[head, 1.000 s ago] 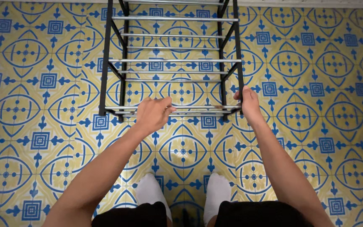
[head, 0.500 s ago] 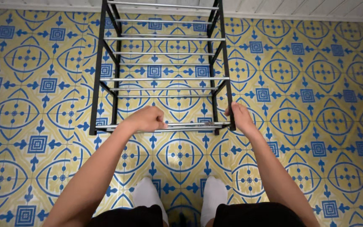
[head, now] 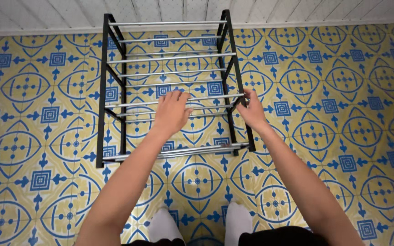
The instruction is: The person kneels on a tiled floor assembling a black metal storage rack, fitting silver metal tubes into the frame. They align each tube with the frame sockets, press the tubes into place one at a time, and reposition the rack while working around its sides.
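- On the tiled floor (head: 343, 136) in front of me stands a black rack (head: 104, 91) with silver rails, its far end close to the white wall (head: 297, 11).
- I see the floor patterned in yellow and blue, and it fills nearly the whole view.
- My left hand (head: 172, 111) lies palm down over the rails (head: 169, 58) in the middle of the rack, fingers spread and stretched forward.
- It rests on the rails with the fingers open; I cannot tell whether any finger curls under a rail, so I call it flat and not gripping.
- My right hand (head: 253, 109) is at the right side of the rack, against the black side post (head: 233, 68) where the middle rails meet it.
- Its fingers bend toward the frame and touch it, but I cannot tell from here whether they close fully around the post.
- Both forearms reach out from the bottom of the view, well apart from each other.
- The nearest rail (head: 174, 152) of the rack lies below both wrists, untouched.
- My feet in white socks (head: 165, 227) show at the bottom edge, just short of the rack.
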